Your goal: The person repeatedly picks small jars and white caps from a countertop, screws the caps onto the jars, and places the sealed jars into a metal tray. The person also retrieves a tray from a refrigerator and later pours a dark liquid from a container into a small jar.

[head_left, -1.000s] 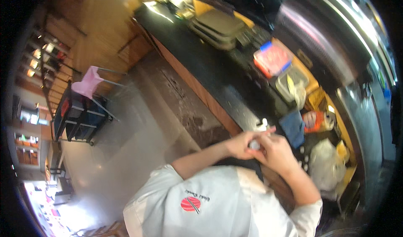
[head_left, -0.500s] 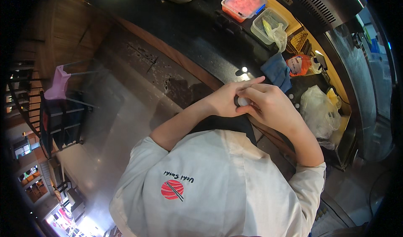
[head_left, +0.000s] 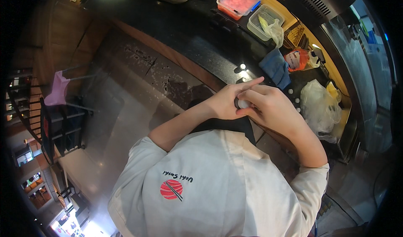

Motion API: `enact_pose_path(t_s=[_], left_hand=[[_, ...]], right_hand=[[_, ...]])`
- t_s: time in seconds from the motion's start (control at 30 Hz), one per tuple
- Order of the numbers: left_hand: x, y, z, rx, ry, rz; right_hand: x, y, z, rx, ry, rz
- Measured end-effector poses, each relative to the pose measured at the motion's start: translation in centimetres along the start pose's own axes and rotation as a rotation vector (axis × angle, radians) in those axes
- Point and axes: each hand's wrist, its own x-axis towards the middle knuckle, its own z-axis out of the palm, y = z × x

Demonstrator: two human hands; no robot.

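Note:
In front of my waist, at the counter's edge, both hands are together around a small round pot (head_left: 242, 104) with a dark side and a pale, translucent top. My left hand (head_left: 226, 99) wraps it from the left, its index finger stretched out past the right hand. Fingers and thumb of my right hand (head_left: 268, 104) pinch the pale top from the right. Much of the pot is hidden by the fingers. On the black counter (head_left: 180, 39) just beyond are small white-topped round pieces (head_left: 242, 66), with several more right of my right hand.
A blue cloth (head_left: 276, 67) lies beyond my hands, beside an orange-labelled bottle (head_left: 297, 60). Farther back stand a blue-clipped tub of pinkish food (head_left: 238, 2) and a clear tub (head_left: 261, 22) with a plastic bag. A bulging clear bag (head_left: 320, 106) sits at right; a pink stool (head_left: 58, 89) stands left.
The view has shifted slightly, so the counter items sit a little differently in it. My hands keep nearly the same grip on the pot, with the right fingers still on its top.

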Motion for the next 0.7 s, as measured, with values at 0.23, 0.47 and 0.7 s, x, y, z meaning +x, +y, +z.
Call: enact_pose_path(t_s=[0.23, 0.47, 0.7], left_hand=[[0.5, 1.1, -0.2, -0.047, -0.116, 0.000], [0.1, 2.5, -1.1, -0.252, -0.330, -0.223], [0.6, 0.2, -0.4, 0.029, 0.065, 0.117]], right_hand=[[0.4, -0.5, -1.6, -0.035, -0.050, -0.111], [0.5, -1.0, -2.4, -0.012, -0.138, -0.147], [1.5, -1.8, -2.7, 0.045, -0.042, 0.051]])
